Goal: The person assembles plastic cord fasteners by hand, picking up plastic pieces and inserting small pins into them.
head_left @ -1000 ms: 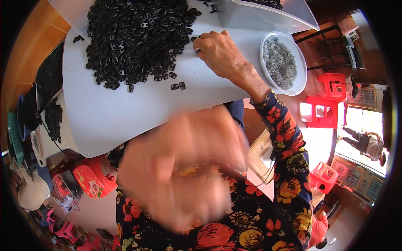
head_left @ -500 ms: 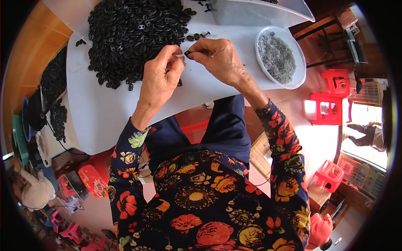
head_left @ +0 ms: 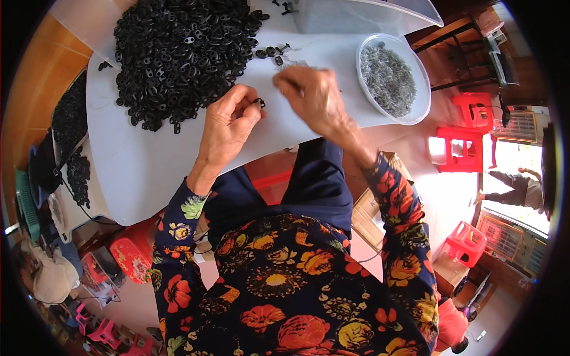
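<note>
Hands (head_left: pixel 230 124) at work above a pale worktop (head_left: pixel 130 172): the left hand, nearer the left edge, pinches a small black piece (head_left: pixel 260 102) between thumb and fingertips, just above the surface and near the right-hand skirt of a heap of black pieces (head_left: pixel 184 59). The right hand (head_left: pixel 314 98), blurred, is apart from the left, its fingers bent together over the middle of the worktop; whether anything is held in them cannot be told.

Just beyond the right hand lie a few loose black parts (head_left: pixel 261 53), among them a slim, screw-like black part (head_left: pixel 285 47). The heap spreads over the far left of the worktop, its pieces mostly oval with paired holes. At the right edge sits a round tub (head_left: pixel 423 98) of small clear parts (head_left: pixel 387 77); toward the far edge stands a translucent bin (head_left: pixel 362 18), with more dark bits beside its left end.

Below the near edge show the worker's dark trousers (head_left: pixel 320 184) and flower-patterned top (head_left: pixel 276 279). Beyond the right edge, red stools (head_left: pixel 460 149) stand on the floor and a figure in dark trousers (head_left: pixel 516 190) appears in a bright doorway. A cardboard box (head_left: pixel 368 219) rests beneath the near edge.
</note>
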`<state>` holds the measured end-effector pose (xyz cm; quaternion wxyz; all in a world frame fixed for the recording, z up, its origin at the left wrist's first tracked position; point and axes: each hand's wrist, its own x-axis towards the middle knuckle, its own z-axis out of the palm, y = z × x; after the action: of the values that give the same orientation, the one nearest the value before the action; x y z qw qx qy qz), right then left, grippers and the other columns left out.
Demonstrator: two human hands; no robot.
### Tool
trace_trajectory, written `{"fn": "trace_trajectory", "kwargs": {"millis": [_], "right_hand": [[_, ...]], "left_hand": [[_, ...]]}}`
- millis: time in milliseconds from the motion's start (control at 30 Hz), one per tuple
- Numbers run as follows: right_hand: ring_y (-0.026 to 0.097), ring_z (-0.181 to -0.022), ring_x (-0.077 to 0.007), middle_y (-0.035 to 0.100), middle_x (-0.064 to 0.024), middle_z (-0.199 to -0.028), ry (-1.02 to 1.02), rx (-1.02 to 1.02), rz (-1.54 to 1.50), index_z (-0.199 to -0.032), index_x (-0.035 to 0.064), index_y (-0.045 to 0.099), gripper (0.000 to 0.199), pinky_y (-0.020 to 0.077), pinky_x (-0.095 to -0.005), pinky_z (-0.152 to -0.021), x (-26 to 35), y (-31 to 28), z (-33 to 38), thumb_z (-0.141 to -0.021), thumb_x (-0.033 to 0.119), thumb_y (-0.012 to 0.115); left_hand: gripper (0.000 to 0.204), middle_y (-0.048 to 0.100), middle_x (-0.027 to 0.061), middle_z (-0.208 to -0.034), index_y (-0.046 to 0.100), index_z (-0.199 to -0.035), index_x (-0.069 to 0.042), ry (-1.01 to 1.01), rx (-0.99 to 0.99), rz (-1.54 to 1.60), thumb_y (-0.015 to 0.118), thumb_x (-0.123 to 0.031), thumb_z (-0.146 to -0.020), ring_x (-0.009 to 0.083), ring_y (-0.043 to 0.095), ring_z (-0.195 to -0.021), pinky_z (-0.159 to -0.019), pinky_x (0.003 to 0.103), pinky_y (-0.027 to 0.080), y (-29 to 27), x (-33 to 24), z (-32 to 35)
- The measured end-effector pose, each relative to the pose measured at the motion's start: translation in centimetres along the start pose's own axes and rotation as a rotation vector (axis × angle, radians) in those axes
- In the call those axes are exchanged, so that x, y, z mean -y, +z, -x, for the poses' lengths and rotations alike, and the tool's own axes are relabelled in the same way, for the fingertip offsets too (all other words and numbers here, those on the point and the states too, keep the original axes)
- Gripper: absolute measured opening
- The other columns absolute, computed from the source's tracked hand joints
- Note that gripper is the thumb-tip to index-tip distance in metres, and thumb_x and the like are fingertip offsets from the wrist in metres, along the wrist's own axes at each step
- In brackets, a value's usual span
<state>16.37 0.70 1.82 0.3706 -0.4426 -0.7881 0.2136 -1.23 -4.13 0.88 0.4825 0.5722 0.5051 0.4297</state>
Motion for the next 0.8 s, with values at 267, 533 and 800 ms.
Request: {"fn": "trace_trajectory", "kwargs": {"millis": [267, 533, 800], "right_hand": [[0.061, -0.074, -0.0331, 0.062, -0.0112, -0.08, -0.312, 0.25, 0.47, -0.087, 0.0055, 0.066, 0.01, 0.0496, -0.0418, -0.068, -4.2, -0.7, -5.0, -0.08, 0.012, 0.063], [0.062, -0.075, -0.0315, 0.065, -0.012, -0.081, -0.057, 0.287, 0.231, -0.084, 0.0041, 0.066, 0.009, 0.05, -0.0401, -0.07, -2.8, -1.5, -6.1, -0.079, 0.011, 0.064], [0.063, -0.079, -0.0367, 0.064, -0.0182, -0.08, -0.167, 0.418, 0.419, -0.082, 0.0012, 0.061, 0.008, 0.0508, -0.0436, -0.073, -1.6, -0.9, -3.1, -0.076, 0.007, 0.063]], "left_hand": [[0.002, 0.052, -0.0029, -0.068, 0.055, -0.087, -0.002, 0.048, -0.062, 0.073, 0.056, -0.001, -0.086, 0.0019, 0.05, -0.062, -0.057, 0.018, 0.04, 0.0, 0.6, -0.1], [0.002, 0.055, -0.0019, -0.072, 0.056, -0.089, -0.001, 0.09, -0.157, 0.184, 0.056, -0.001, -0.087, 0.005, 0.053, -0.066, -0.06, 0.02, 0.043, 0.3, 1.0, -0.2], [0.007, 0.06, 0.0012, -0.074, 0.058, -0.09, -0.001, -0.112, 0.072, 0.315, 0.054, -0.007, -0.09, 0.0074, 0.056, -0.072, -0.07, 0.022, 0.045, -1.6, 0.2, 1.9]]}}
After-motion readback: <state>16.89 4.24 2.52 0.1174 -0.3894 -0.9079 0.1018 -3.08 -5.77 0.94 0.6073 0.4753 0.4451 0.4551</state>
